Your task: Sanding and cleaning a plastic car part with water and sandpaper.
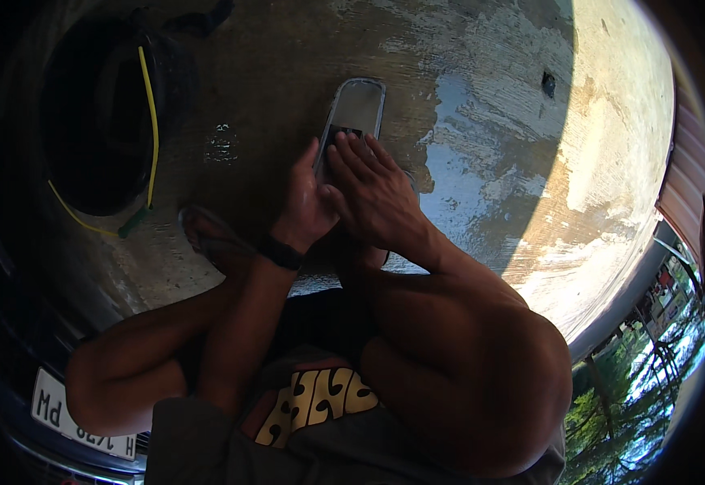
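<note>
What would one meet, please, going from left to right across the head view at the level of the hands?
Black tyre with a yellow cord → sandalled foot → left hand → right hand, pressing on the grey sandal → wet patch of concrete floor → sunlit floor.

Sandal [356, 109]: smooth rubbery sole, wet sheen. Concrete floor [498, 162]: rough, wet, patchy gloss.

wet concrete floor [482, 162], half sunlit | dark round tub [94, 121] upper left, yellow cord [152, 113] across it, green end [132, 222] on the floor | sandal [207, 234] near tub | vehicle number plate [78, 424] bottom left | trees [652, 380] lower right
</note>
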### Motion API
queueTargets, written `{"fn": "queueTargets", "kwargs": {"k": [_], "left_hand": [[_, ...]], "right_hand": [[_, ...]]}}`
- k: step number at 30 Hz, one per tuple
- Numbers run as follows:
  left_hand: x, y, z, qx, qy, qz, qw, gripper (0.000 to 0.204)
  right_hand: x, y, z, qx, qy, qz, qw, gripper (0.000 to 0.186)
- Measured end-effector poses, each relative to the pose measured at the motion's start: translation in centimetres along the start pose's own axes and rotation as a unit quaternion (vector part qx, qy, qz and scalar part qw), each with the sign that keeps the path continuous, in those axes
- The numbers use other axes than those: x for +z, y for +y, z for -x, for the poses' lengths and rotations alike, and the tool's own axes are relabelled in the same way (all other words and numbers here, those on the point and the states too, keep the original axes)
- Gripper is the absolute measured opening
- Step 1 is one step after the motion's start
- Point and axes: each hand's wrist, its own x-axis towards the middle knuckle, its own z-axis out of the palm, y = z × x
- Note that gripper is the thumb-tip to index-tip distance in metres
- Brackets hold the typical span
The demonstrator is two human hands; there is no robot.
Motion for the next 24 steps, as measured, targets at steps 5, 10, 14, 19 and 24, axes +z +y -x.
{"fn": "queueTargets", "kwargs": {"k": [5,10,14,19,24], "left_hand": [[4.2,-2.1,-0.2,0.049,0.106,-0.041,0.992,0.045],[2.2,-1.9,-0.8,0.060,-0.014,-0.101,0.993,0.045],[-1.1,-3.3,-2.0,-0.030,-0.267,0.155,0.951,0.046],[1.6,-2.2,-1.1,0.038,0.065,-0.060,0.995,0.050],[2.8,-3.7,-1.4,0.037,0.010,0.001,0.999,0.048]], "right_hand": [[-0.4,2.7,-1.4,0.044,0.020,0.004,0.999,0.071],[-2.3,1.8,-0.2,0.035,-0.023,-0.060,0.997,0.070],[-1.1,4.6,-2.0,0.061,-0.030,0.007,0.998,0.066],[-2.8,2.3,-1.5,0.001,-0.067,0.007,0.998,0.058],[-0.5,6.7,-3.5,0.027,0.000,-0.014,1.000,0.053]]}}
